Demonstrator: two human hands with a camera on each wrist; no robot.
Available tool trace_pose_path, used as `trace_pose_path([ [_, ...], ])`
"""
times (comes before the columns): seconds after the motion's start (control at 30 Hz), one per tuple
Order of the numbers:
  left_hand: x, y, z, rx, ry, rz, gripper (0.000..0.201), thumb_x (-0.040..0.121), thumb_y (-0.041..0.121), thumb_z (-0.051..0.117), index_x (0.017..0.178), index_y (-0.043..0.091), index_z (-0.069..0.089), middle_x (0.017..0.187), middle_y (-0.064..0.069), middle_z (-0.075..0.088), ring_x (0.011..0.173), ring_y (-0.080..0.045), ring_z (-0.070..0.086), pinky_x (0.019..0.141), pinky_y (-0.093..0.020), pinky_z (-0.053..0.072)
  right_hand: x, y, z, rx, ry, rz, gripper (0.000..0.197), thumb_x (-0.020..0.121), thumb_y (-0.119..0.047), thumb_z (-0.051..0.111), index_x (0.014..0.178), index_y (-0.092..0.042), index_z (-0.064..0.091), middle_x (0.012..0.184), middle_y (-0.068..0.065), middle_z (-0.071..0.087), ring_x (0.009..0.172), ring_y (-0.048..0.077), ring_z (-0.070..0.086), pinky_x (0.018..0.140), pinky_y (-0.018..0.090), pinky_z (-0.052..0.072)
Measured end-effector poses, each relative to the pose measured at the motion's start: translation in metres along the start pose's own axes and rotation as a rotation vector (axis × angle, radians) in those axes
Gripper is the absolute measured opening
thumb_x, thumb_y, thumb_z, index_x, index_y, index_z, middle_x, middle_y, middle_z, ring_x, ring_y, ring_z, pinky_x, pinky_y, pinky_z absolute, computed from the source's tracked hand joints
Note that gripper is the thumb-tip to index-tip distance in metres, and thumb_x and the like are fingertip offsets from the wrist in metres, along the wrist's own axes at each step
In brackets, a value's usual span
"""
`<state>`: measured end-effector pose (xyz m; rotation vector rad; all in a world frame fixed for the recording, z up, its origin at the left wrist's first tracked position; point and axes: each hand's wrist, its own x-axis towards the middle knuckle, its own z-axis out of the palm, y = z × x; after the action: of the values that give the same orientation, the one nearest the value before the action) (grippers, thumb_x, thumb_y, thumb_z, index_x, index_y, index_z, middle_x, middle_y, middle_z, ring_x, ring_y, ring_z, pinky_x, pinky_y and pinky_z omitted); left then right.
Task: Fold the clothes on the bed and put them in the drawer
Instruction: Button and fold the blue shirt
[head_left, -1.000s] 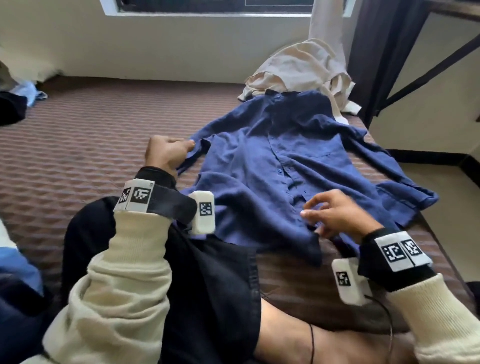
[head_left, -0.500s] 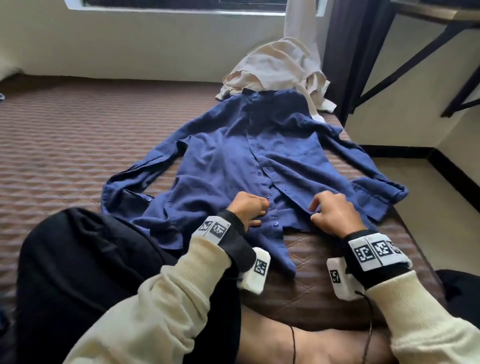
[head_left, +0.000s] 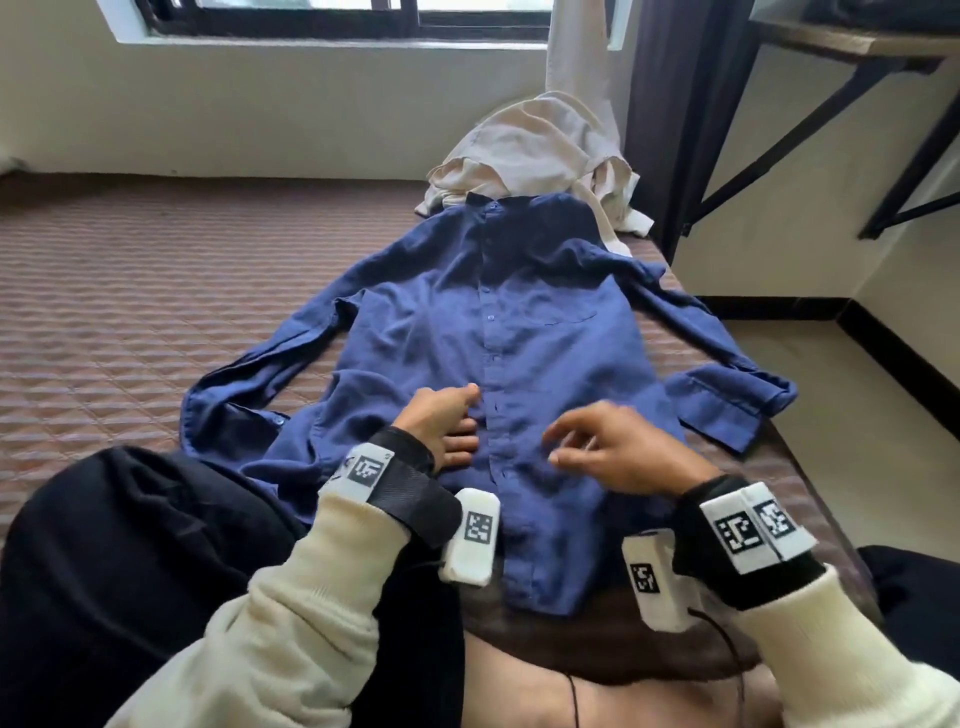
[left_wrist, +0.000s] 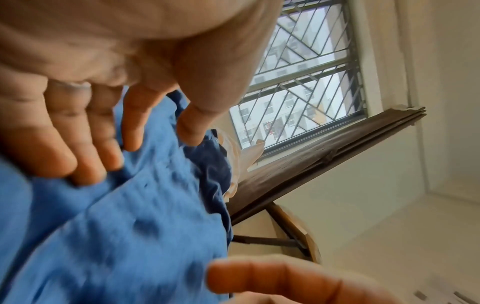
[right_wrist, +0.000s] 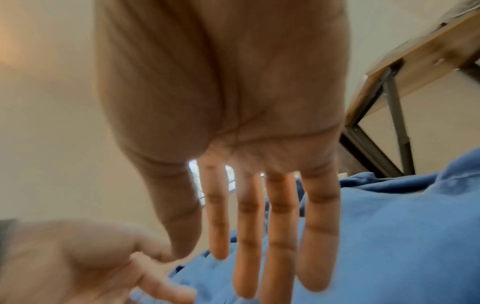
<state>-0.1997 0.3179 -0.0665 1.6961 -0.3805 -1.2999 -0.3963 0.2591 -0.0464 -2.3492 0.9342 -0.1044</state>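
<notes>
A dark blue button shirt (head_left: 545, 332) lies front up on the bed, collar away from me and both sleeves spread out. Left of the button line, my left hand (head_left: 448, 427) rests flat on the lower front. The left wrist view shows its straight fingers (left_wrist: 62, 152) touching the blue cloth (left_wrist: 116, 236). My right hand (head_left: 610, 452) is over the shirt just right of the buttons, fingers spread and holding nothing. Its fingers (right_wrist: 275, 236) are straight above the fabric (right_wrist: 384, 236). A crumpled beige garment (head_left: 530, 150) sits behind the collar.
The bed has a brown quilted cover (head_left: 130, 322), and its right edge drops to a pale floor (head_left: 831, 415). A wall shelf on black brackets (head_left: 857, 44) and a dark curtain (head_left: 675, 104) stand at the right. My black-trousered leg (head_left: 130, 545) fills the lower left.
My left hand let go of the shirt's left sleeve and moved to the front by the buttons. The right hand uncurled and slid up the shirt. The shirt now lies flatter.
</notes>
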Motion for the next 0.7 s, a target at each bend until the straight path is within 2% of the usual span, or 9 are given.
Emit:
trace_pose_path([
  [0.1,0.003,0.021,-0.021,0.031,0.189,0.16,0.023,0.092,0.025,0.061,0.11,0.014,0.052,0.078,-0.003,0.043,0.059,-0.015,0.038,0.056,-0.023,0.029,0.01,0.022,-0.027,0.21,0.306,0.056,0.01,0.087,-0.014,0.069,0.096,-0.012,0.072,0.076,0.005,0.068,0.06,0.007,0.055,0.054,0.012,0.041],
  [0.23,0.006,0.058,-0.053,0.057,0.31,0.301,0.024,0.092,0.02,0.062,0.113,0.01,0.057,0.097,-0.005,0.055,0.085,-0.021,0.049,0.065,-0.03,0.04,0.027,0.065,-0.05,0.495,0.579,0.247,0.007,0.087,-0.001,0.064,0.09,-0.006,0.066,0.075,0.012,0.062,0.058,0.015,0.054,0.054,0.027,0.045],
  [0.33,0.026,0.069,-0.081,0.072,0.353,0.23,0.035,0.091,0.019,0.062,0.123,0.009,0.053,0.113,-0.007,0.05,0.097,-0.026,0.047,0.071,-0.036,0.045,0.048,0.108,-0.057,0.576,0.639,0.417,0.026,0.084,-0.004,0.071,0.108,0.005,0.063,0.082,0.011,0.062,0.055,0.008,0.057,0.053,0.024,0.049],
  [0.4,0.037,0.067,-0.097,0.059,0.371,0.147,0.044,0.088,0.016,0.063,0.129,0.005,0.051,0.109,-0.01,0.049,0.087,-0.026,0.049,0.068,-0.037,0.051,0.059,0.122,-0.06,0.609,0.654,0.467,0.047,0.081,-0.007,0.075,0.122,0.008,0.056,0.098,0.013,0.06,0.078,0.018,0.059,0.07,0.033,0.05],
  [0.47,0.052,0.059,-0.111,0.155,0.447,0.117,0.047,0.087,0.012,0.064,0.13,-0.003,0.051,0.1,-0.012,0.05,0.086,-0.026,0.052,0.077,-0.036,0.049,0.068,0.125,-0.058,0.715,0.64,0.47,0.059,0.082,-0.005,0.074,0.132,0.009,0.046,0.11,0.016,0.056,0.095,0.023,0.055,0.074,0.033,0.047],
  [0.53,0.065,0.051,-0.12,0.253,0.53,0.123,0.042,0.088,0.01,0.065,0.125,-0.008,0.055,0.101,-0.015,0.053,0.098,-0.029,0.057,0.081,-0.034,0.044,0.075,0.123,-0.049,0.818,0.595,0.478,0.065,0.084,-0.003,0.072,0.138,0.008,0.038,0.119,0.017,0.053,0.1,0.025,0.054,0.069,0.029,0.046],
  [0.6,0.073,0.046,-0.123,0.249,0.544,0.127,0.041,0.087,0.011,0.066,0.123,-0.007,0.056,0.112,-0.019,0.061,0.111,-0.035,0.06,0.087,-0.036,0.049,0.082,0.122,-0.038,0.878,0.514,0.497,0.071,0.084,-0.004,0.072,0.142,0.007,0.032,0.124,0.015,0.053,0.104,0.027,0.056,0.078,0.034,0.049],
  [0.63,0.074,0.046,-0.122,0.21,0.521,0.124,0.04,0.088,0.012,0.066,0.123,-0.005,0.057,0.116,-0.018,0.061,0.105,-0.035,0.063,0.085,-0.036,0.054,0.084,0.121,-0.032,0.889,0.482,0.51,0.074,0.083,-0.003,0.072,0.143,0.007,0.03,0.128,0.017,0.054,0.109,0.029,0.058,0.086,0.039,0.051],
  [0.7,0.07,0.048,-0.114,0.082,0.44,0.082,0.029,0.091,0.015,0.064,0.117,0.004,0.054,0.1,-0.019,0.06,0.065,-0.027,0.069,0.05,-0.029,0.057,0.086,0.118,-0.027,0.847,0.446,0.532,0.065,0.082,-0.002,0.074,0.136,0.011,0.041,0.125,0.021,0.059,0.107,0.032,0.061,0.095,0.047,0.05],
])
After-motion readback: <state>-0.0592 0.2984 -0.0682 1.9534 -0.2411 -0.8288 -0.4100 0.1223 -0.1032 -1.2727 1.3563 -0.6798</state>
